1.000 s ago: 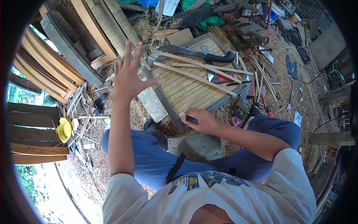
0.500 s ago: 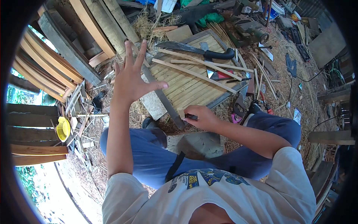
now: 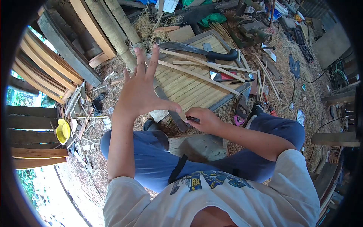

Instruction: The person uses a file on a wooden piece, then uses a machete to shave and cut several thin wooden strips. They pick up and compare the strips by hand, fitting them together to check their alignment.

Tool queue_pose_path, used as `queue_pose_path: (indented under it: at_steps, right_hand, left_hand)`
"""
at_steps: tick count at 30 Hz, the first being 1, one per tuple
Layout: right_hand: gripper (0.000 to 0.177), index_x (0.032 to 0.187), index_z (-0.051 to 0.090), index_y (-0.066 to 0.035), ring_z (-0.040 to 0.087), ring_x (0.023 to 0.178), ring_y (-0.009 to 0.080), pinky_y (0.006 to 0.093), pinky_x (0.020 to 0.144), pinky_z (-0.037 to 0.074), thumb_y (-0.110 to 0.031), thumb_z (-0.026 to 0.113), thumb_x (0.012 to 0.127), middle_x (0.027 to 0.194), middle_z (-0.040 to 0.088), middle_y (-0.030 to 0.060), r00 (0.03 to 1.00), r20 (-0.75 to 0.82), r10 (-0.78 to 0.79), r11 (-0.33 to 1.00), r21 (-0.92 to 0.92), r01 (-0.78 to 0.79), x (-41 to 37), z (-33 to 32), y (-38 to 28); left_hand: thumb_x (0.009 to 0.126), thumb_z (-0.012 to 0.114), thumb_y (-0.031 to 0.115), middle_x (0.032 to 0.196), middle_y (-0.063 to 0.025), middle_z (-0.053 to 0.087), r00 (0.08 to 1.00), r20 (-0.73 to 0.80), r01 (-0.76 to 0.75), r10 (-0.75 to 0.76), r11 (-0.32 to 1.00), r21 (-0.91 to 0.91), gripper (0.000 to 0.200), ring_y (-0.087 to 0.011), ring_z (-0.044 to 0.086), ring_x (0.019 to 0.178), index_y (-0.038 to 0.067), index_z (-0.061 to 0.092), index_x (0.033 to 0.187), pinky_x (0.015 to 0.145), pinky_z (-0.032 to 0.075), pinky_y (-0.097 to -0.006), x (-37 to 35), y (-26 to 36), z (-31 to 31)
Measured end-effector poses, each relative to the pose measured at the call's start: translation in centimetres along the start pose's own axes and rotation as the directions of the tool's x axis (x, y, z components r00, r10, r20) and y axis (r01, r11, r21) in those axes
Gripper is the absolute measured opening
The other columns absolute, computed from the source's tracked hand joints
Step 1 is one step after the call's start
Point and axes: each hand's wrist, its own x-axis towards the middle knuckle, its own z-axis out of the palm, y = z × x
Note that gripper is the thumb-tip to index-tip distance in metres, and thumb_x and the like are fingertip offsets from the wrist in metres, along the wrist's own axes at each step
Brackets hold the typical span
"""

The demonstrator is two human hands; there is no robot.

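My left hand (image 3: 140,89) is open, fingers spread upward over the left side of a slatted panel (image 3: 181,89) with a grey wooden frame. Its thumb tip is at, or just over, the end of a small pale wood piece (image 3: 183,115). My right hand (image 3: 206,121) is closed at the panel's near corner, around a small dark object (image 3: 193,119) whose kind I cannot make out. The pale wood piece sticks out beside those fingers. On the panel lie a black-handled machete (image 3: 221,56), several thin wooden strips (image 3: 200,77) and a dark pencil-like stick (image 3: 242,81).
A handsaw (image 3: 242,108) with a pink part lies by my right foot. Curved planks (image 3: 49,60) lean at the left, near a yellow bowl (image 3: 63,131). A metal vise-like tool (image 3: 261,34) stands at the back right. Wood shavings and scraps cover the ground.
My left hand has moved right and toward me, bringing its thumb to the pale wood piece. My right hand has barely moved.
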Motion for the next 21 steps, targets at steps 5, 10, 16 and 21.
queue_pose_path:
  at_steps: [5, 10, 16, 21]
  right_hand:
    - [0.023, 0.115, 0.070, -0.003, 0.070, 0.100, 0.0395, 0.0469, 0.087, 0.057, -0.011, 0.075, 0.094, 0.107, 0.072, 0.0169, 0.999, 0.029, 0.042, 0.999, 0.007, -0.042, 0.2, 0.1, -0.4]
    - [0.030, 0.122, 0.068, -0.002, 0.069, 0.107, 0.0369, 0.0445, 0.089, 0.057, -0.015, 0.076, 0.095, 0.115, 0.069, 0.0167, 0.989, 0.146, 0.025, 0.999, 0.032, -0.030, 0.9, -1.4, -0.9]
    - [0.036, 0.126, 0.067, -0.004, 0.063, 0.116, 0.0413, 0.0499, 0.102, 0.051, -0.015, 0.075, 0.093, 0.118, 0.066, 0.0177, 0.971, -0.226, -0.076, 0.907, -0.420, -0.026, 3.0, -6.1, 1.1]
    - [0.039, 0.128, 0.066, -0.006, 0.060, 0.118, 0.0385, 0.0486, 0.103, 0.049, -0.008, 0.073, 0.089, 0.119, 0.065, 0.0168, 0.962, -0.270, -0.039, 0.767, -0.625, -0.144, 3.0, -8.1, 4.3]
  left_hand:
    - [0.030, 0.085, 0.096, 0.171, -0.0429, 0.012, 0.999, 0.026, 0.034, -0.033, 0.997, -0.072, 0.185, -0.0512, 0.035, 0.156, 0.022, -0.003, 0.175, 0.123, 0.029, -0.0737, -0.1, -0.7, -0.4]
    - [0.027, 0.085, 0.096, 0.172, -0.0415, 0.009, 0.996, 0.059, 0.072, -0.068, 0.994, -0.081, 0.188, -0.0511, 0.042, 0.152, 0.024, -0.006, 0.175, 0.122, 0.030, -0.0744, 0.1, -3.1, -0.4]
    - [0.023, 0.082, 0.098, 0.175, -0.0362, 0.003, 0.995, 0.069, 0.077, -0.071, 0.993, -0.091, 0.191, -0.0509, 0.046, 0.150, 0.024, -0.008, 0.175, 0.123, 0.029, -0.0754, 0.1, -4.4, -0.1]
    - [0.024, 0.084, 0.097, 0.177, -0.0331, 0.001, 0.996, 0.083, 0.049, -0.041, 0.995, -0.087, 0.190, -0.0508, 0.042, 0.152, 0.025, -0.007, 0.175, 0.123, 0.028, -0.0755, 0.1, -2.9, -0.4]
